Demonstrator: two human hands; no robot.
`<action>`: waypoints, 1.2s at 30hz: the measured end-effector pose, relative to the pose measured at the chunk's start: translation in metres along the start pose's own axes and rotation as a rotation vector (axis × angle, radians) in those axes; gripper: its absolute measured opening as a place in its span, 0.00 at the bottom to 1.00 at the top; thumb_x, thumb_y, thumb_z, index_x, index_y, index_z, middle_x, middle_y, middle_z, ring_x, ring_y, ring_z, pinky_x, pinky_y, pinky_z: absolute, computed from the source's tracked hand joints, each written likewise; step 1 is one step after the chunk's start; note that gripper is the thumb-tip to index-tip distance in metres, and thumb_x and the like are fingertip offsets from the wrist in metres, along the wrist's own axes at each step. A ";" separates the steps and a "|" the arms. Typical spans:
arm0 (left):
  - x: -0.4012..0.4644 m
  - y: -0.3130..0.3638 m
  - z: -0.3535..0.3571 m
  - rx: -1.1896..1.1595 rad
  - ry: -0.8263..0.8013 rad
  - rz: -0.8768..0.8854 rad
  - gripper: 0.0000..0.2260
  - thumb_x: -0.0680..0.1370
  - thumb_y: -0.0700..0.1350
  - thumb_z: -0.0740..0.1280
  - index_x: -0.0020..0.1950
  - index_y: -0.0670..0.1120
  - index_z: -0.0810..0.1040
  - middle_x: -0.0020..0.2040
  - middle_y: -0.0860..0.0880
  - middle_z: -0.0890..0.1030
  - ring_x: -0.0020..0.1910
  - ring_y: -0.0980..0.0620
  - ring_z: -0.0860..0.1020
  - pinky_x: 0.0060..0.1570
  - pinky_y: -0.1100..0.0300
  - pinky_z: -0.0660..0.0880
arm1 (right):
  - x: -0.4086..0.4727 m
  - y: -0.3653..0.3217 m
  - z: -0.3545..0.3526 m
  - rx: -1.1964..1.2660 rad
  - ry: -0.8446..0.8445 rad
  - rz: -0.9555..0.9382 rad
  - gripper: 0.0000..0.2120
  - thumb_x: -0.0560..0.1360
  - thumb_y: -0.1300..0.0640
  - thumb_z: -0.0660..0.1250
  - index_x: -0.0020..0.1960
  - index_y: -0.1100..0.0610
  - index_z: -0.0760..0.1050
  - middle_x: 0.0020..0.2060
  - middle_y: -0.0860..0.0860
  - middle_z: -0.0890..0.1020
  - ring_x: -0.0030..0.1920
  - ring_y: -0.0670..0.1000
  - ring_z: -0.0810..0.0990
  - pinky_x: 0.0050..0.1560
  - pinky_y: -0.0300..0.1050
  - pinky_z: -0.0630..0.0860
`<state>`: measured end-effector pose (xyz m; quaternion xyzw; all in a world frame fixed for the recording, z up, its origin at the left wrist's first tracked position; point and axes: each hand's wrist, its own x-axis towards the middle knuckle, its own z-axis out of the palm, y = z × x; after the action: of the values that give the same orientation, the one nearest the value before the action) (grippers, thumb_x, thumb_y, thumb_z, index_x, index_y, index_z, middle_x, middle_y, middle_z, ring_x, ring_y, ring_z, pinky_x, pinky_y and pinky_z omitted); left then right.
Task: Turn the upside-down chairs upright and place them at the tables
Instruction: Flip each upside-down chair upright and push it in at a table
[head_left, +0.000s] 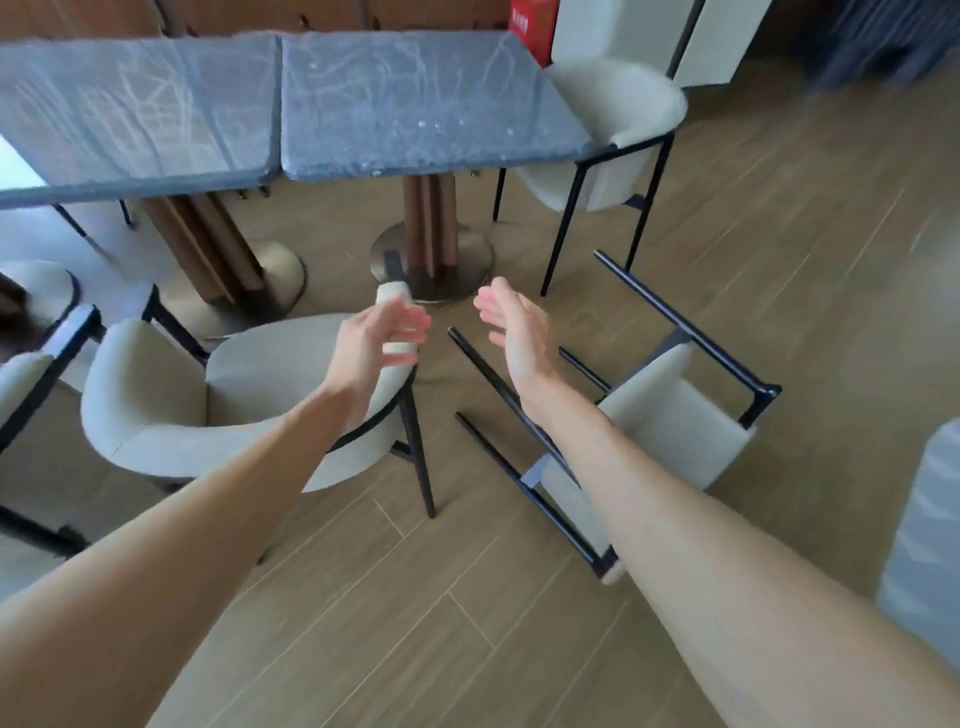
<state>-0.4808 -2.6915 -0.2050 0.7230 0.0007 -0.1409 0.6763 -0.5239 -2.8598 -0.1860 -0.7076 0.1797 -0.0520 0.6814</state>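
An overturned cream chair (670, 410) with black metal legs lies on the wooden floor at the right, its legs pointing up and toward me. An upright cream chair (156, 410) stands at the left, in front of the grey tables (426, 104). My left hand (382, 335) hovers with fingers spread over the upright chair's right armrest end, blurred. My right hand (511, 325) is held out flat, fingers straight, above the overturned chair's nearest leg and holding nothing. Another upright cream chair (608, 119) stands at the right table's far corner.
Two grey plastic-wrapped tables stand side by side on brown pedestals with round metal bases (431, 260). More chair parts (36, 353) show at the left edge. A pale wrapped object (930, 530) sits at the right edge. A red box (535, 26) is behind the table.
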 end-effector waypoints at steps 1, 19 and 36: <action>-0.006 0.010 0.028 0.006 -0.027 0.014 0.18 0.83 0.54 0.60 0.53 0.43 0.83 0.55 0.44 0.86 0.56 0.45 0.82 0.57 0.46 0.78 | -0.008 -0.011 -0.028 -0.022 0.008 -0.024 0.15 0.83 0.49 0.58 0.57 0.55 0.79 0.60 0.53 0.83 0.63 0.51 0.79 0.68 0.49 0.72; 0.011 0.020 0.385 -0.018 -0.221 -0.139 0.14 0.83 0.49 0.62 0.49 0.40 0.82 0.46 0.44 0.85 0.48 0.44 0.81 0.48 0.53 0.75 | -0.018 0.006 -0.392 0.038 0.255 0.097 0.19 0.70 0.41 0.62 0.52 0.51 0.81 0.53 0.48 0.86 0.59 0.47 0.82 0.62 0.46 0.75; 0.134 -0.044 0.600 -0.289 -0.038 -0.448 0.10 0.80 0.46 0.62 0.46 0.42 0.79 0.47 0.40 0.84 0.44 0.42 0.81 0.46 0.52 0.76 | 0.163 0.078 -0.597 -0.176 0.141 0.361 0.11 0.79 0.48 0.63 0.51 0.52 0.80 0.52 0.49 0.85 0.56 0.49 0.83 0.63 0.51 0.76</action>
<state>-0.4822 -3.2996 -0.3032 0.5981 0.1679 -0.2991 0.7243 -0.5762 -3.4780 -0.2513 -0.7151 0.3548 0.0374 0.6012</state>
